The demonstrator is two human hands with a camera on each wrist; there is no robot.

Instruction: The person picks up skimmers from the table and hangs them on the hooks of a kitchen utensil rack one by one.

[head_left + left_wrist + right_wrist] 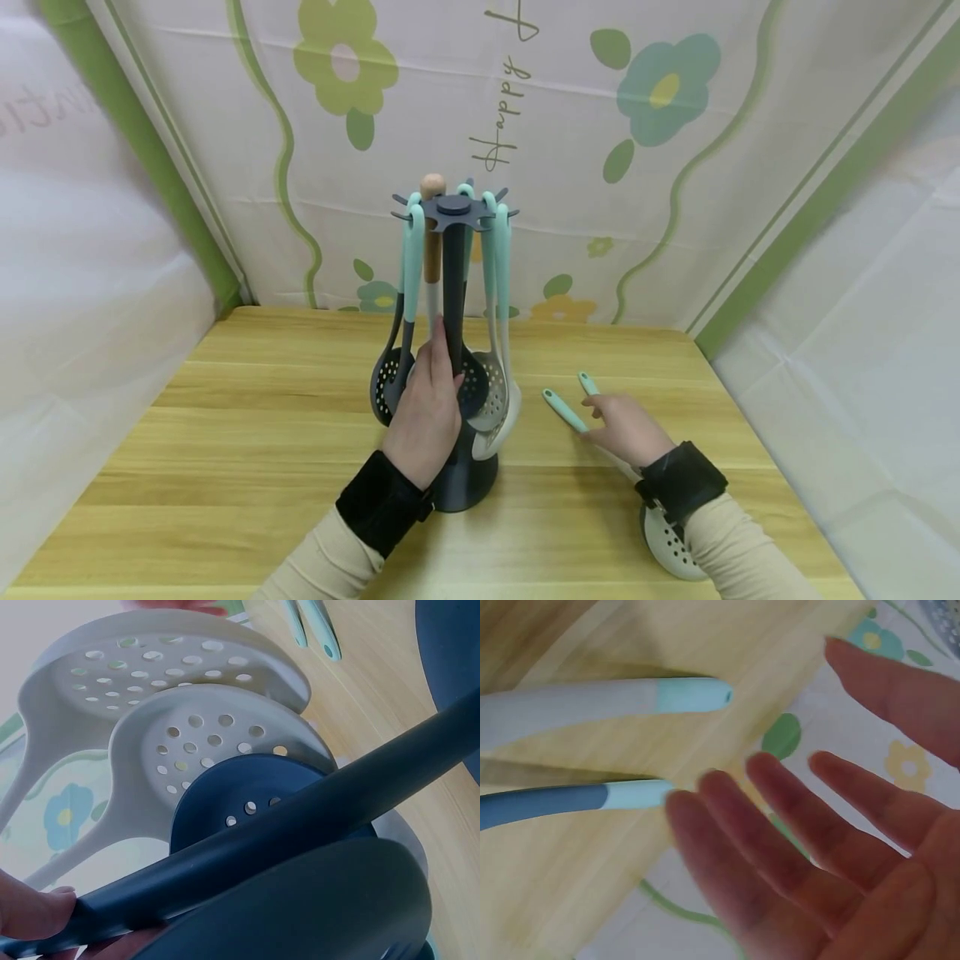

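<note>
My left hand [423, 421] grips the black pole [453, 292] of an upright utensil stand; the left wrist view shows the thumb and fingers around this pole [217, 851]. Dark and pale utensils hang about it, most with mint handles, among them a pale skimmer [217, 739] and a dark slotted spoon [240, 784]. To the right, my right hand [624, 429] reaches over two utensils lying on the table, its fingers spread and holding nothing. One is a pale skimmer [671, 546] with a mint-tipped handle [694, 695]; the other's handle [544, 802] is dark with a mint end.
The wooden table [247, 467] carries the stand's round black base [465, 492] near its middle. A wooden-ended handle [432, 250] also hangs on the rack. White flower-printed cloth [450, 100] closes off the back, and plain pale cloth rises at both sides.
</note>
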